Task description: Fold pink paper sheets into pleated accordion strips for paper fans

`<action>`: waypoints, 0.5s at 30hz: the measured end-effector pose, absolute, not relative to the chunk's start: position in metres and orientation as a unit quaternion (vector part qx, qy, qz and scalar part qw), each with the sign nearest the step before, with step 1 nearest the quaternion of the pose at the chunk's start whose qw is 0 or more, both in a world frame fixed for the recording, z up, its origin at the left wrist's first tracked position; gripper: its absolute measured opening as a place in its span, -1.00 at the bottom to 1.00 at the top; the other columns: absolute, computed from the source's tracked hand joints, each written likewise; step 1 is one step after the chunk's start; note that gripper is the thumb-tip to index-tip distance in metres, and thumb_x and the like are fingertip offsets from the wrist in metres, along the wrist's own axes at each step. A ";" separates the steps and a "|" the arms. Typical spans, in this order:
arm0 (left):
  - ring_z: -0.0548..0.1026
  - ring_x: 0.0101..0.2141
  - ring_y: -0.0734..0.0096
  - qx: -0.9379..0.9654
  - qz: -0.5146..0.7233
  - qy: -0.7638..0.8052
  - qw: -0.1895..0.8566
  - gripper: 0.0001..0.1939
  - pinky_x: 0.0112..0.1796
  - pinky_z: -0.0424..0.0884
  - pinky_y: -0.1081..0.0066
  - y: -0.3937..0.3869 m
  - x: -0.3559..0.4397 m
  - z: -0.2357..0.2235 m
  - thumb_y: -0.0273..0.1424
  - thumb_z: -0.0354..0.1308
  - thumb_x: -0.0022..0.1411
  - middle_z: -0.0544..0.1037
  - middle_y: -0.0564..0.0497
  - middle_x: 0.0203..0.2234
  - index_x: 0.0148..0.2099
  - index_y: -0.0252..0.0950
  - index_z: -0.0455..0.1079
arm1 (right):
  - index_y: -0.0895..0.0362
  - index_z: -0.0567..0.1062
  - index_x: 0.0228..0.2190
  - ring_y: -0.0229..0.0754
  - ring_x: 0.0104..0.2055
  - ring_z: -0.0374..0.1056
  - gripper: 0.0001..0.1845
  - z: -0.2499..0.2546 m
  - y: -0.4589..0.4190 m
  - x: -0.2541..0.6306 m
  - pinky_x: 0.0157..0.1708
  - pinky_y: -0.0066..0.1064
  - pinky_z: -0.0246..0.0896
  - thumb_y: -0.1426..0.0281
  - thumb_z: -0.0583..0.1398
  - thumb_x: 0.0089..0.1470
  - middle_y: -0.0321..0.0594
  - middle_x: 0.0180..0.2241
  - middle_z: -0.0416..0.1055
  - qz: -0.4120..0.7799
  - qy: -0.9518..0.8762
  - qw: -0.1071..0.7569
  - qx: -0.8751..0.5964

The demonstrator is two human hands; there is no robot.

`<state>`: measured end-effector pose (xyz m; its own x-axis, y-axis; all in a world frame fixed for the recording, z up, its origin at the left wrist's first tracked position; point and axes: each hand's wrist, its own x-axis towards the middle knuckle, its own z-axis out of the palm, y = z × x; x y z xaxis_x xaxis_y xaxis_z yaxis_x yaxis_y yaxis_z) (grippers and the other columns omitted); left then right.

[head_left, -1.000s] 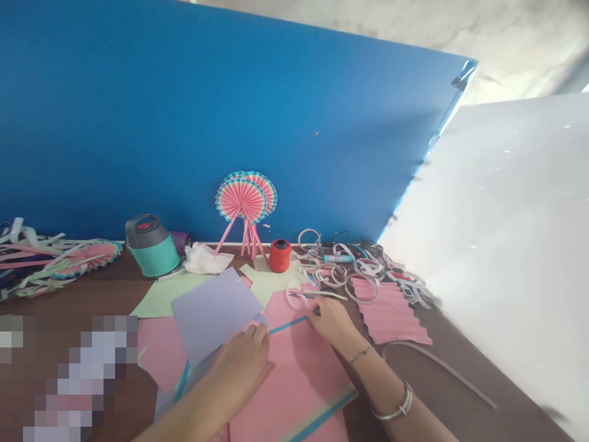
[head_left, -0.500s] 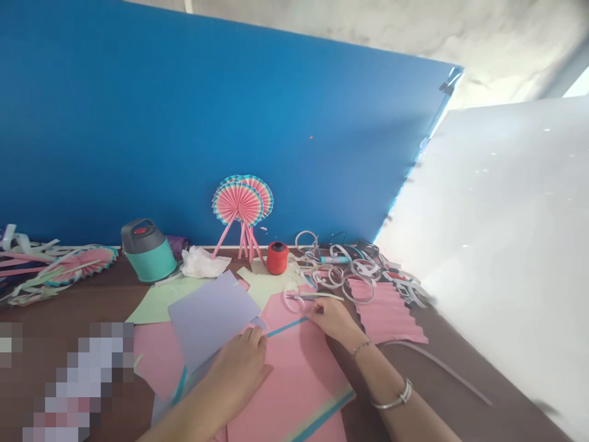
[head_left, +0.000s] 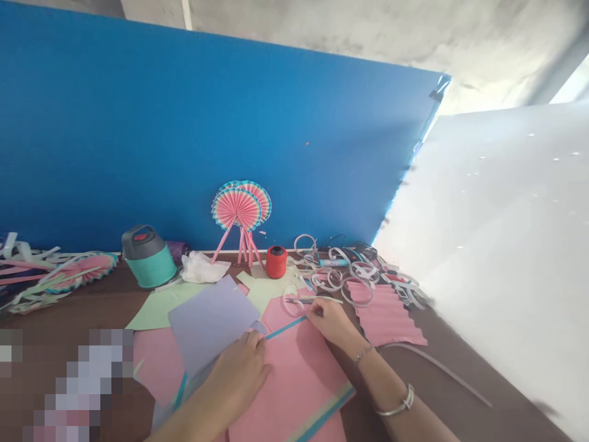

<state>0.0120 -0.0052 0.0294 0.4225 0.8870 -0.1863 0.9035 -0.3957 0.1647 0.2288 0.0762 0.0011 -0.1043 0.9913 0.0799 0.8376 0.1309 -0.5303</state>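
My left hand point(head_left: 242, 371) lies flat on a pink paper sheet point(head_left: 294, 374), its fingertips at the near end of a thin blue strip point(head_left: 285, 327) along the sheet's top edge. At the strip's far end my right hand point(head_left: 334, 320) has its fingers pressed together on the strip. A lilac sheet point(head_left: 209, 319) lies just left of my left hand, overlapping the pink paper. A pleated pink paper point(head_left: 386, 313) lies to the right of my right hand.
A teal flask point(head_left: 147, 256), a red thread spool point(head_left: 276, 262), crumpled tissue point(head_left: 202, 268) and pink paper fans point(head_left: 239, 212) stand against the blue board point(head_left: 184, 123). Curled paper strips point(head_left: 345, 273) lie at the back right. A white board point(head_left: 506, 245) leans at the right.
The view has tilted up slightly, so everything sits a little lower. Both hands stay on the pink sheet and the blue strip.
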 end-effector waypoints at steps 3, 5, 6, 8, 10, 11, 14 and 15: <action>0.43 -0.11 0.13 0.810 -0.015 0.576 0.107 -0.71 -0.16 0.35 0.25 -0.003 0.011 0.023 -0.43 -0.11 0.32 0.46 -0.16 -0.16 -0.04 -0.35 0.39 | 0.14 0.29 -0.66 -0.28 -0.52 0.21 -0.82 -0.005 0.081 0.231 -0.50 -0.51 -0.01 0.48 0.16 -0.12 -0.35 -0.63 0.30 0.238 -0.705 0.259 -0.616; 0.46 -0.16 0.14 0.780 -0.007 0.618 0.097 -0.69 -0.20 0.36 0.25 0.001 0.007 0.019 -0.44 -0.15 0.33 0.48 -0.15 -0.22 -0.09 -0.35 0.41 | 0.14 0.28 -0.66 -0.29 -0.52 0.19 -0.84 -0.009 0.086 0.234 -0.51 -0.50 0.00 0.46 0.16 -0.14 -0.36 -0.63 0.27 0.253 -0.695 0.291 -0.607; 0.48 -0.20 0.16 0.766 -0.001 0.636 0.090 -0.68 -0.22 0.37 0.27 0.004 0.004 0.018 -0.44 -0.18 0.34 0.48 -0.14 -0.26 -0.14 -0.34 0.42 | 0.14 0.28 -0.65 -0.29 -0.52 0.18 -0.85 -0.010 0.087 0.235 -0.51 -0.50 0.01 0.45 0.16 -0.14 -0.36 -0.62 0.27 0.255 -0.691 0.307 -0.602; 0.48 -0.24 0.20 0.755 0.041 0.652 0.063 -0.66 -0.24 0.37 0.28 0.010 -0.002 0.014 -0.42 -0.19 0.34 0.48 -0.11 -0.31 -0.22 -0.31 0.43 | 0.14 0.30 -0.62 -0.28 -0.52 0.18 -0.88 -0.010 0.088 0.237 -0.49 -0.48 0.04 0.42 0.15 -0.13 -0.35 -0.61 0.28 0.265 -0.691 0.338 -0.581; 0.45 -0.17 0.20 0.757 0.131 0.640 0.017 -0.70 -0.17 0.36 0.27 0.015 -0.009 0.009 -0.38 -0.15 0.33 0.47 -0.10 -0.23 -0.15 -0.27 0.42 | 0.14 0.33 -0.59 -0.27 -0.49 0.19 -0.89 -0.008 0.086 0.237 -0.47 -0.47 0.07 0.40 0.14 -0.10 -0.33 -0.57 0.30 0.290 -0.703 0.359 -0.542; 0.41 -0.10 0.19 0.761 0.182 0.623 -0.004 -0.70 -0.11 0.34 0.25 0.018 -0.011 0.006 -0.36 -0.13 0.33 0.46 -0.10 -0.16 -0.06 -0.25 0.39 | 0.14 0.34 -0.57 -0.27 -0.48 0.20 -0.89 -0.007 0.084 0.235 -0.46 -0.47 0.08 0.39 0.14 -0.08 -0.32 -0.55 0.32 0.301 -0.710 0.367 -0.520; 0.28 0.06 0.18 0.776 0.279 0.566 -0.012 -0.62 0.03 0.23 0.19 0.023 -0.014 -0.006 -0.27 -0.09 0.33 0.38 -0.07 0.04 0.14 -0.19 0.25 | 0.14 0.36 -0.55 -0.27 -0.46 0.21 -0.88 -0.005 0.076 0.229 -0.46 -0.47 0.10 0.38 0.14 -0.04 -0.30 -0.52 0.34 0.320 -0.728 0.380 -0.472; 0.26 0.08 0.18 0.781 0.291 0.552 0.006 -0.60 0.04 0.22 0.19 0.025 -0.013 -0.009 -0.25 -0.09 0.33 0.38 -0.06 0.06 0.17 -0.19 0.22 | 0.14 0.37 -0.54 -0.28 -0.47 0.21 -0.88 -0.005 0.074 0.226 -0.47 -0.47 0.09 0.37 0.14 -0.03 -0.30 -0.52 0.34 0.323 -0.733 0.382 -0.461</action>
